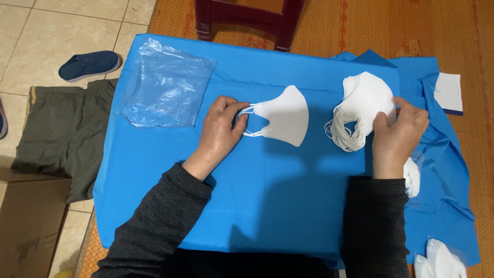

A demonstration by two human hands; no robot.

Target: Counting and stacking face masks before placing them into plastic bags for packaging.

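A small pile of white face masks [285, 118] lies folded on the blue cloth [267, 185] near the middle. My left hand [221, 128] pinches its ear loops at the left end. To the right stands a thick stack of white masks [363, 100] with its ear loops hanging toward me. My right hand [399, 134] grips that stack from its right side, fingers on the top mask.
A clear plastic bag [167, 85] lies flat at the cloth's far left. More white masks [440, 260] sit at the lower right. A dark red stool [247, 18] stands beyond the cloth. A blue shoe [88, 65], green trousers [62, 128] and a cardboard box [28, 226] lie at left.
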